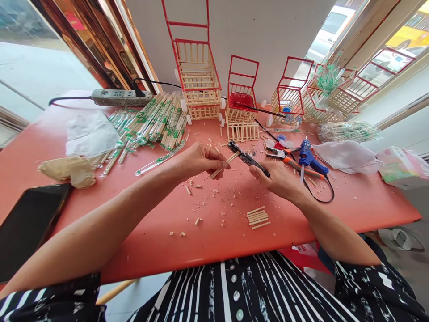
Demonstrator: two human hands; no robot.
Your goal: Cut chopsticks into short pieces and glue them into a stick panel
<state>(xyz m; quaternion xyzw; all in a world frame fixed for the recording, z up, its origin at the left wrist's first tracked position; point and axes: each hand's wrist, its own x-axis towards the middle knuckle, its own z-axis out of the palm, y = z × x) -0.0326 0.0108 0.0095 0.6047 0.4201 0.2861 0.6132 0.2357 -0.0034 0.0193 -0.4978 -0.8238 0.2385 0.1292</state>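
Observation:
Near the middle of the table, my left hand pinches a pale wooden chopstick, with another short stick end showing below the fingers. My right hand is wrapped round a black hand tool that looks like a cutter or pliers. The chopstick's far end meets the tool near its head; whether the jaws are closed on it I cannot tell. Below the right hand lies a row of short cut sticks. Small offcuts and crumbs are scattered about the red table.
Wrapped chopsticks are heaped at the back left beside a power strip. Small stick-built carts with red trim line the wall. A blue glue gun and orange-handled pliers lie at right. A phone rests at left.

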